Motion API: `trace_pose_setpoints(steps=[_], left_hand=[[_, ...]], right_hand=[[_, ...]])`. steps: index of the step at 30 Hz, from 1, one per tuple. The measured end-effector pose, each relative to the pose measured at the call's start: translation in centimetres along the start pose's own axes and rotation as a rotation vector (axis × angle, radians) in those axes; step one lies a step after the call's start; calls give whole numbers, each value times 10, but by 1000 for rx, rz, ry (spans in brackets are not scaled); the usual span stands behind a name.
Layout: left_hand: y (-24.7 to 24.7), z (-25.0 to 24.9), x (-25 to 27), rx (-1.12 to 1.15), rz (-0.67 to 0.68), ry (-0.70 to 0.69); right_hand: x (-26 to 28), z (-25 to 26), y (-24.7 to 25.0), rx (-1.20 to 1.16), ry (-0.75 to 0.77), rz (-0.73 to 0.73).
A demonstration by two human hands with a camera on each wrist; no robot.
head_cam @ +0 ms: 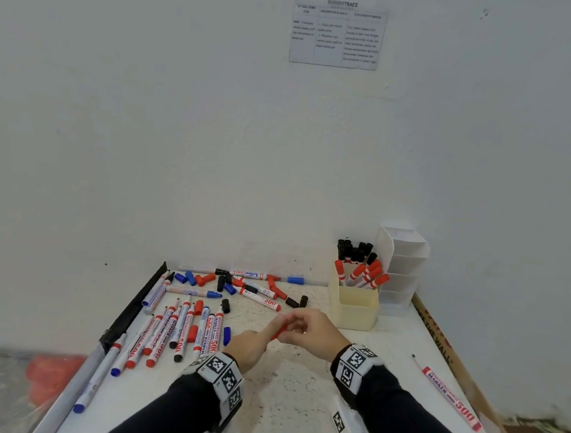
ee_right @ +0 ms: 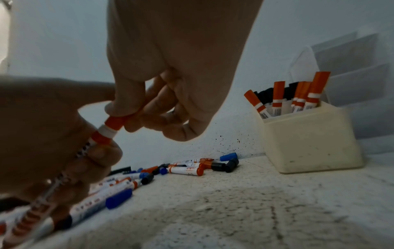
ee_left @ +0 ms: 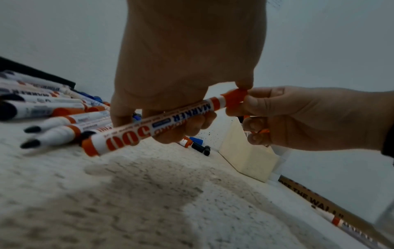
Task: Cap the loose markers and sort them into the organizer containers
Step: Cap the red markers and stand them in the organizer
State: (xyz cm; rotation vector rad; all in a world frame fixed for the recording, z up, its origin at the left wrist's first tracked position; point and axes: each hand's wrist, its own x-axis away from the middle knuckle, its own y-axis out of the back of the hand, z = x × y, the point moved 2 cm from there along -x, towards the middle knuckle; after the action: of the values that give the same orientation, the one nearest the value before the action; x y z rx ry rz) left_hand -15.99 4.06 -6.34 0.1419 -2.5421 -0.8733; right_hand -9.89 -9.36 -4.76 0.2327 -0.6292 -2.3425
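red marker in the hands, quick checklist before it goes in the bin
1. Left hand grips the red marker barrel: ok.
2. Right hand pinches the red cap on the tip: ok.
3. Cap fully seated: cannot tell.
4. Cap colour matches barrel bands: ok.
5. Cream bin front section has room: ok.
6. Red markers already stand in the section behind: ok.

In the head view both hands blur where they meet, hiding most of the red marker [head_cam: 278, 333]. The wall sheet [head_cam: 337, 36] has print too small to read. The cream container [head_cam: 355, 305] hides the lower barrels of its markers.
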Motion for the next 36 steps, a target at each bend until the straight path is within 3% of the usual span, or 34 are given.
trace_pose_setpoints(steps=[2,5,8,11,15,19,23,28,31,36], left_hand=[[-2,-4,-2,31,9,35],[-8,-8,-6,123,-14,54],[-12,-12,-8,199,-110,10],[-14,-21,-5,347,-175,-29],[-20,-35,-8,533,-158,-179],[-16,-60,-16,529,-238,-429],[-3,-89,-31,525,-429,-497],[2,-128,-53,664,-466,-558],[-5,-147,-69,650,-498,-585],[-19,-166,-83,518,-513,-622]], right_hand=[[5,1,1,-55,-6,11],[13,-11,19,-17,-138,-81],[30,-42,55,282,-384,-281],[62,-81,90,657,-742,-329],[94,-125,109,734,-937,-342],[95,-136,109,720,-903,-369],[67,-121,103,567,-787,-397],[31,-95,91,245,-671,-440],[18,-94,81,138,-695,-380],[4,-94,72,171,-746,-195]])
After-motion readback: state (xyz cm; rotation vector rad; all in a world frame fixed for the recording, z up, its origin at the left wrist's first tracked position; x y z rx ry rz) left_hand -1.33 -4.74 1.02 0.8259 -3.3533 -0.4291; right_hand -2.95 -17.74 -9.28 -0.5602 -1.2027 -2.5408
